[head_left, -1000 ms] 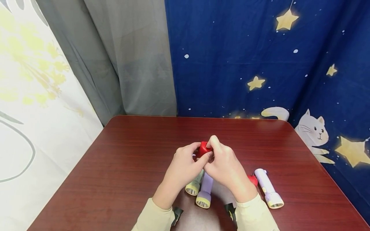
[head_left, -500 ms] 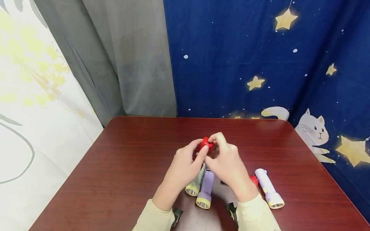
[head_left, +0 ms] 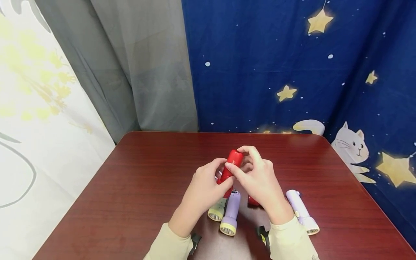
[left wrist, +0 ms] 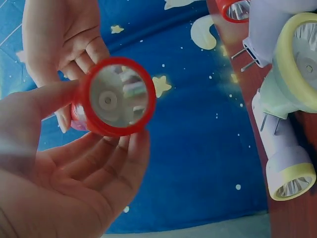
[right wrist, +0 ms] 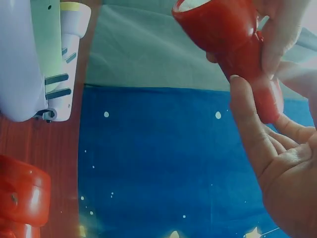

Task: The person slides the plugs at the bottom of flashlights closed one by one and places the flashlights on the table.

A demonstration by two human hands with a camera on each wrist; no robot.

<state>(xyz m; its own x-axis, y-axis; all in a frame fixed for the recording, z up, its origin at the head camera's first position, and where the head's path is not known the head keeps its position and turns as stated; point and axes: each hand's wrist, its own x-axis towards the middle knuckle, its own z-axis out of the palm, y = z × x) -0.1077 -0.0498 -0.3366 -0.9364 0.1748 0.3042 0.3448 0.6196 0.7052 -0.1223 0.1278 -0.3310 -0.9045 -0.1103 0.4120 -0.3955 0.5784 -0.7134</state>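
Observation:
A red flashlight [head_left: 234,159] is held above the table, its length slanting up and away in the head view. My left hand [head_left: 203,187] grips it near the wide head, thumb on one side and fingers on the other. In the left wrist view its round lens [left wrist: 109,99] faces the camera, and no light shows in it. My right hand [head_left: 261,182] pinches the narrow body towards the tail end. The right wrist view shows the right thumb [right wrist: 240,96] along the red body, with left-hand fingers [right wrist: 285,34] across from it.
A pale green flashlight [head_left: 215,211] and a purple one [head_left: 231,213] lie side by side below my hands. Another purple flashlight [head_left: 302,213] lies at the right. A second red flashlight [head_left: 253,201] is partly hidden by my right hand. Metal prongs [right wrist: 57,85] stick out from the green flashlight.
The red flashlight has turned from nearly end-on to showing its length, its tail higher. My right hand has shifted up and right along it. The flashlights on the table have stayed put.

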